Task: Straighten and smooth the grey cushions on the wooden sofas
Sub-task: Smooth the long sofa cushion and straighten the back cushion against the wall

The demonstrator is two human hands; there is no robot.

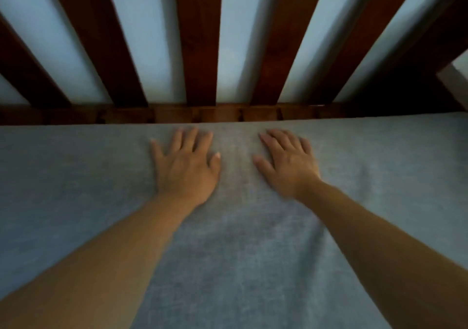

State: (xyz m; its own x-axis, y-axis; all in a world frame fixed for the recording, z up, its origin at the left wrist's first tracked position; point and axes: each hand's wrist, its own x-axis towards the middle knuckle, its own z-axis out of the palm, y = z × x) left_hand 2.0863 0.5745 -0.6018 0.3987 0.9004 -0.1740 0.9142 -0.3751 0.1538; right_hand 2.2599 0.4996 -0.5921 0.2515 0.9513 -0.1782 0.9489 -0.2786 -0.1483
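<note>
A grey fabric seat cushion [76, 189] fills the lower half of the head view and reaches up to the wooden sofa back. My left hand [186, 166] lies flat on the cushion near its rear edge, fingers spread and straight. My right hand [288, 164] lies flat beside it, a short gap apart, fingers also straight and pointing toward the backrest. Both palms press on the fabric. Faint creases show in the cloth around my right wrist.
The dark wooden sofa backrest [197, 37] has several upright slats above a horizontal rail [126, 115], directly behind the cushion. A pale wall [152, 50] shows between the slats. A dark wooden corner post [417, 75] stands at the right.
</note>
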